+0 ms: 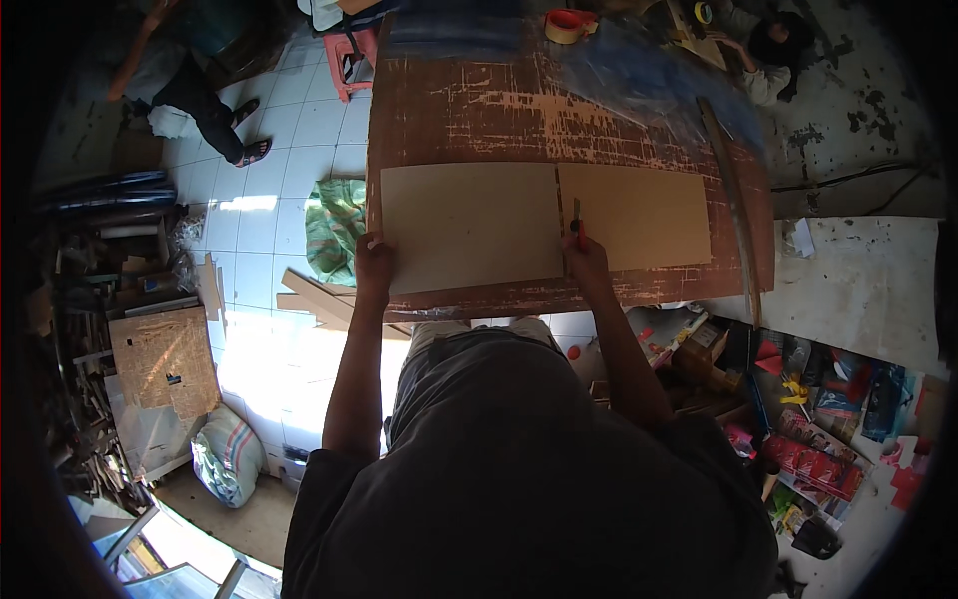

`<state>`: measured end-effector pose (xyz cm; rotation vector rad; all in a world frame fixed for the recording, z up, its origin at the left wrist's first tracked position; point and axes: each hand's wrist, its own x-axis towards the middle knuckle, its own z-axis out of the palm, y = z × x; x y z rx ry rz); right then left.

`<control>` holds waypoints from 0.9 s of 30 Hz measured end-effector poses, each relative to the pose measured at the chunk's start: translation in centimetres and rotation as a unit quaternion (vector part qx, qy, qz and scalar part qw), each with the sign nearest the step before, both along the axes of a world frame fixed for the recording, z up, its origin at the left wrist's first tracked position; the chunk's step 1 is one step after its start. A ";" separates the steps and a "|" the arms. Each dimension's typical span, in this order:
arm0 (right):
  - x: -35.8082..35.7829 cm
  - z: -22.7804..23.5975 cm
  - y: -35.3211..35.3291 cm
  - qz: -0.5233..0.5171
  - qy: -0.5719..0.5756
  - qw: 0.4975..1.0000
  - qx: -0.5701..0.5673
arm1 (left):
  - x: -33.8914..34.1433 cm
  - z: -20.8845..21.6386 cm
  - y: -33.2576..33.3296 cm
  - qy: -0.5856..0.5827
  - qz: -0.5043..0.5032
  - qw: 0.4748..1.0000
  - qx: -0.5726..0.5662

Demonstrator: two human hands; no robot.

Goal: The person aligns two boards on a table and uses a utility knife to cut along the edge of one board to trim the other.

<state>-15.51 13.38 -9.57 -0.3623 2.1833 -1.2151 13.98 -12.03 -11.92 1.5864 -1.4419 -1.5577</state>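
Note:
A flat greyish board (469, 225), which looks like cardboard, lies on a worn brown worktable (449, 120). Its left edge is gripped by my left hand (374, 265), fingers closed round it near the front corner. At the board's right edge is my right hand (587, 265), closed on a red and black cutter (579, 230) whose slim metal end points away from me. A tan board (639, 215) lies just to the right, a narrow dark gap between the two. The fingers under my right hand are partly hidden.
A long wooden strip (733, 200) crosses the table's right side. Tape rolls (566, 26) and plastic sheeting (639, 85) are at the far end. One person (205, 110) is at far left, another (773, 50) at far right. Clutter (818, 459) covers the floor at right.

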 end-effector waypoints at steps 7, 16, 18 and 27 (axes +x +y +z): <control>3.5 -1.7 -2.0 0.090 0.112 0.989 0.033 | 2.1 2.5 -1.9 -0.025 0.012 0.999 -0.045; 4.2 -1.8 -3.4 0.067 0.115 0.990 0.054 | 3.6 2.1 -1.1 -0.026 0.004 0.998 -0.049; 3.8 -2.4 -3.4 0.071 0.111 0.989 0.068 | 3.2 2.3 -0.9 -0.027 0.006 0.999 -0.039; 4.0 -1.3 -3.3 0.072 0.051 0.993 0.077 | 3.9 1.7 -1.1 0.051 0.019 0.998 -0.022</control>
